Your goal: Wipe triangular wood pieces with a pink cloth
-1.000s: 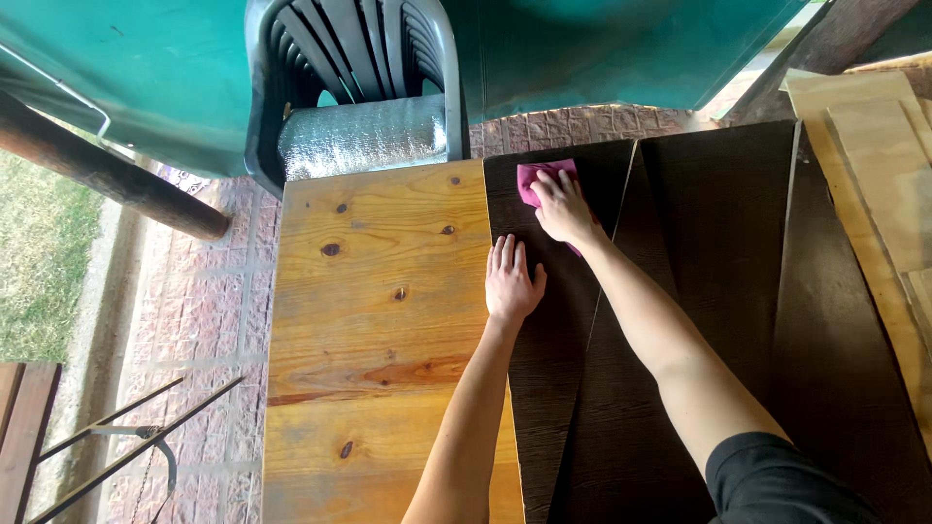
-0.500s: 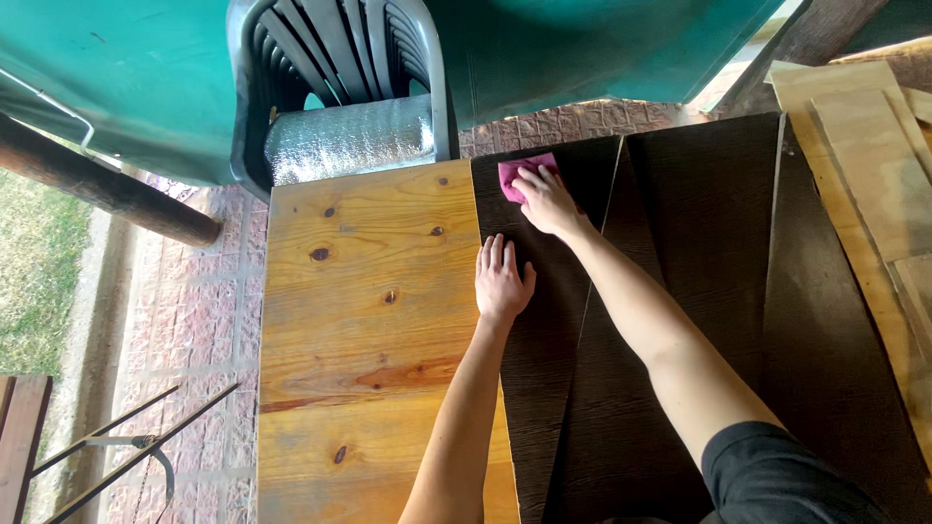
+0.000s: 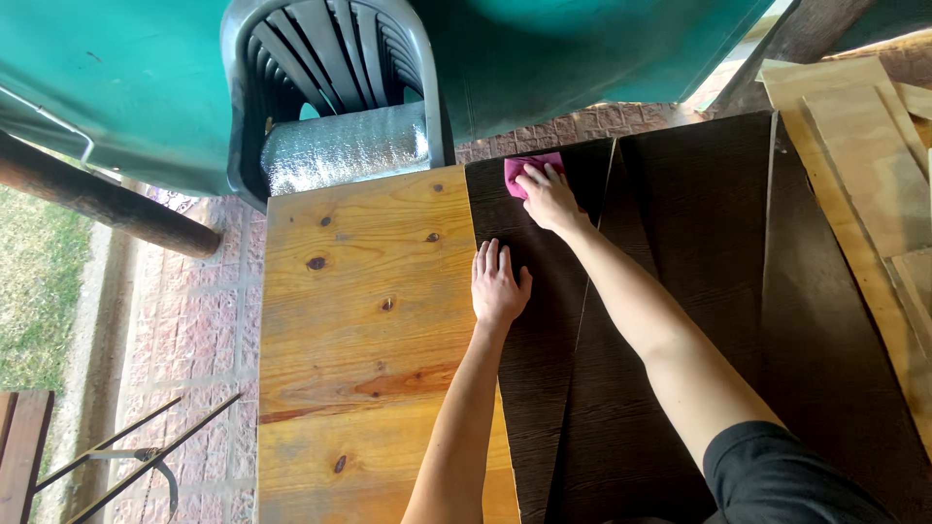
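Cloth point(image 3: 529, 170), pink and small, is pressed flat onto the far left corner of the dark board point(image 3: 544, 388), close to the edge that meets the pine tabletop point(image 3: 364, 330). The cloth is covered in part by the right hand point(image 3: 549, 194), whose fingers are held close together and laid palm-down over it; only the cloth's far and left edges are seen past the fingertips. The left hand point(image 3: 498, 283) is laid flat just nearer, on the left edge of the same board, with its four fingers held together and pointed away and its thumb set apart to the right. Both forearms are stretched forward from the lower edge of the view, and a black sleeve point(image 3: 786, 480) is seen at the right shoulder.

More dark boards point(image 3: 738, 252) are laid overlapping to the right of the first. Pale plywood sheets point(image 3: 864, 136) are stacked beyond them at the far right. A grey plastic chair point(image 3: 325, 58) is placed at the far end of the tabletop, with a silver foil roll point(image 3: 345, 150) laid on its seat. Teal sheeting point(image 3: 126, 87) is hung behind the chair. Brick paving point(image 3: 189, 340) is seen left of the tabletop, with a round log point(image 3: 97, 199) above it and grass point(image 3: 34, 301) at the far left.
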